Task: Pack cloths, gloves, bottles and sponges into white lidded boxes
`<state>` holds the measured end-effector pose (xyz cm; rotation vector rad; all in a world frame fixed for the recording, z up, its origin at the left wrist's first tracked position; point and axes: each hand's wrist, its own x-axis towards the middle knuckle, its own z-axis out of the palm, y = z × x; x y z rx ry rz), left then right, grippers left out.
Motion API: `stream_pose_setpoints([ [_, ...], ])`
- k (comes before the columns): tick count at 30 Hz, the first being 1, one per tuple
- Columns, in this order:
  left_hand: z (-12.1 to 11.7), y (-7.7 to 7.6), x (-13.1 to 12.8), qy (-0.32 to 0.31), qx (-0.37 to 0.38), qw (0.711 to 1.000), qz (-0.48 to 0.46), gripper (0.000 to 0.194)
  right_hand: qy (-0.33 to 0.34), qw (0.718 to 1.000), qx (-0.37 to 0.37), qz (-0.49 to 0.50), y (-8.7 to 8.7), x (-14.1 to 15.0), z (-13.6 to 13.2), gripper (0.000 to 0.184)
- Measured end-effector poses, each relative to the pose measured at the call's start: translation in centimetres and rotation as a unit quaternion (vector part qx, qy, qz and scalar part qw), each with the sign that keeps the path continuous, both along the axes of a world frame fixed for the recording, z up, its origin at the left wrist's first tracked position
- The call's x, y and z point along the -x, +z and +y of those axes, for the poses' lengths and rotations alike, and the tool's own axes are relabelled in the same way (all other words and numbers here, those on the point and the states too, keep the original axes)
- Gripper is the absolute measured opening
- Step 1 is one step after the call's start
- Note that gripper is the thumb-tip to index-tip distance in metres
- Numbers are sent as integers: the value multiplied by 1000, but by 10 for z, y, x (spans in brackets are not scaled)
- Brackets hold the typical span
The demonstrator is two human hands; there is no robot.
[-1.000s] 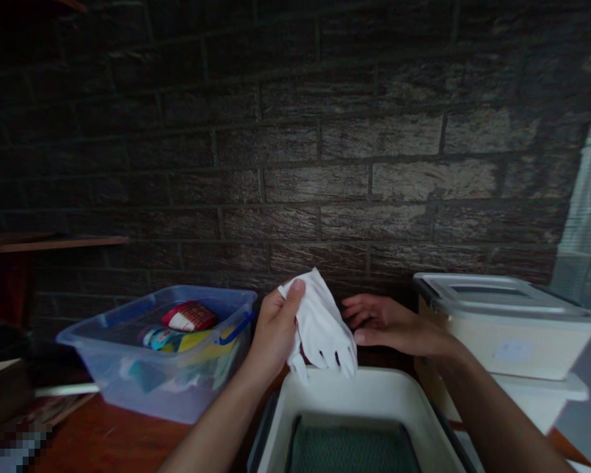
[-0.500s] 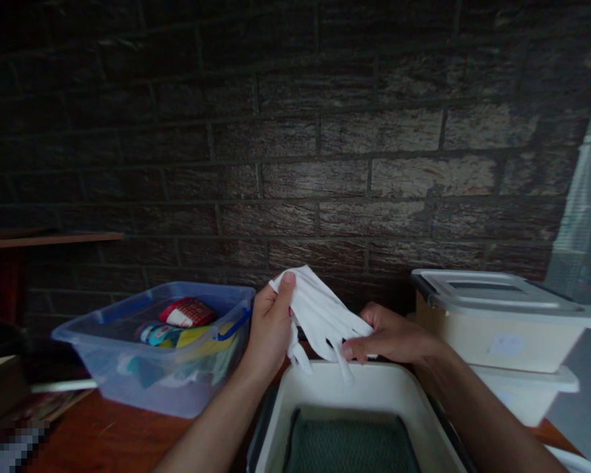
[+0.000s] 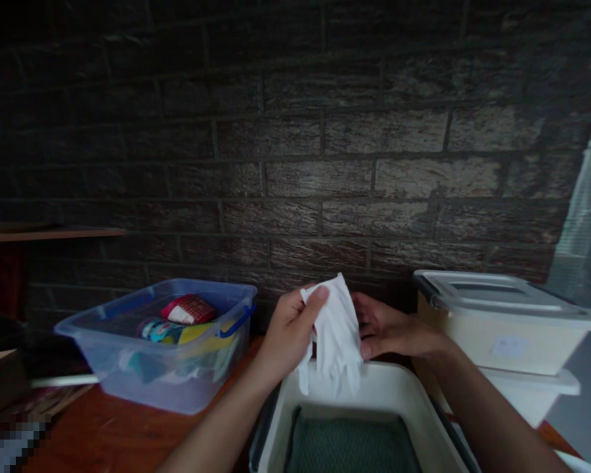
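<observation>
A white cloth glove [image 3: 335, 328] hangs above the near bin, its fingers pointing down. My left hand [image 3: 293, 325] is closed on its cuff end, thumb across the front. At the glove's right edge is my right hand [image 3: 394, 328], thumb and fingers apart; the glove partly hides those fingertips, and I cannot tell whether they touch the cloth. Below both hands stands an off-white bin [image 3: 374, 387] without a lid on it, with a folded dark green mesh-like item [image 3: 352, 447] inside.
On the left a clear plastic bin [image 3: 152, 384] with blue handles holds a red-and-white packet [image 3: 188, 309] and yellow and blue items. Two lidded cream boxes [image 3: 512, 338] are stacked at right. A dark brick wall [image 3: 295, 177] rises behind the wooden table [image 3: 113, 433].
The right hand has let go of the glove's fingers, which now hang straight down. My left hand has moved slightly right with the glove.
</observation>
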<state>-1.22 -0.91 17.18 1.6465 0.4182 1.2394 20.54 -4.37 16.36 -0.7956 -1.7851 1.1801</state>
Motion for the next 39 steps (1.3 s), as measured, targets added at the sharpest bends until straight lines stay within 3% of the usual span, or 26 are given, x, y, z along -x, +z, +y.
stream_pose_setpoints([
  [1,-2,-1,-2,-6,-12,1000,8,38,50,998,20,18,-1,4,0,91],
  [3,-3,-3,-4,0,-32,999,16,38,100,994,50,15,-4,13,-2,80],
  [7,2,-3,-3,35,-45,998,12,38,19,995,64,-80,-4,13,-4,41],
  [9,5,-2,-1,57,-37,998,-6,37,-34,991,62,-113,-3,6,-6,36],
  [13,13,3,2,122,-3,989,-81,37,-43,987,67,-142,0,-4,-10,38],
  [19,17,10,8,133,43,978,-153,38,94,977,102,-164,3,-10,-11,34],
  [22,11,10,7,117,41,985,-116,40,81,985,99,-112,5,-12,-7,43],
  [25,-1,9,3,53,-1,998,-24,38,45,998,32,-19,5,-9,-2,59],
  [27,-9,7,-1,5,-31,999,27,36,57,998,16,28,3,-2,-1,69],
  [29,-15,6,-3,-20,-55,997,58,36,75,996,22,29,1,4,-2,68],
  [33,-18,3,-5,8,-94,991,95,37,57,997,40,-43,1,11,-8,47],
  [39,-10,2,-1,65,-95,990,85,33,13,993,68,-96,0,3,-10,38],
])
